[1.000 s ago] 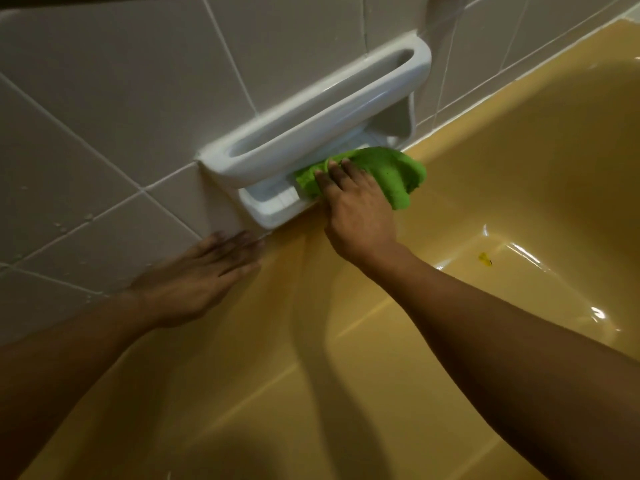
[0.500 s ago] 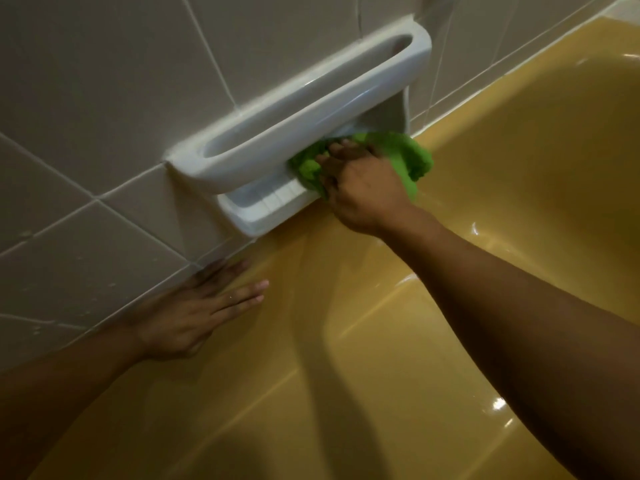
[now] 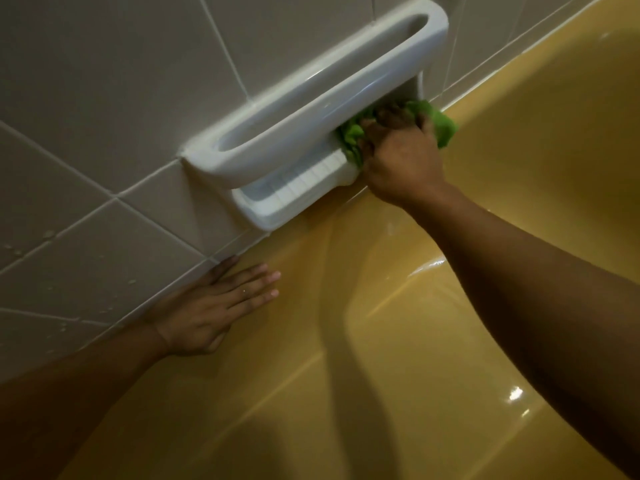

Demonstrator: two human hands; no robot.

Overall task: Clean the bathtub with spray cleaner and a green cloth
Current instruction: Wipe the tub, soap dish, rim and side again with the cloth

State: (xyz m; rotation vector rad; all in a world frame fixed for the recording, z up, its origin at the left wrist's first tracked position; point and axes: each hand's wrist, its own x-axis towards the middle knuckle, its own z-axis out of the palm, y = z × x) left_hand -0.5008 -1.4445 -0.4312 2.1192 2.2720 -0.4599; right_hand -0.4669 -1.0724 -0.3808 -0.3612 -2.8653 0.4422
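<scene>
The person is showing two arms, and both are going bare from the wrist up to the edge of the view. The left arm (image 3: 69, 393) is ending in the left grip (image 3: 204, 313), a bare hand with short nails on its fingers (image 3: 254, 273). A tiny shiny dot (image 3: 244, 291) is sitting on one finger, too small to tell if it is a ring or a drop. The right arm (image 3: 536, 289) is ending in the right grip (image 3: 398, 164), also bare, with knuckles showing.
</scene>
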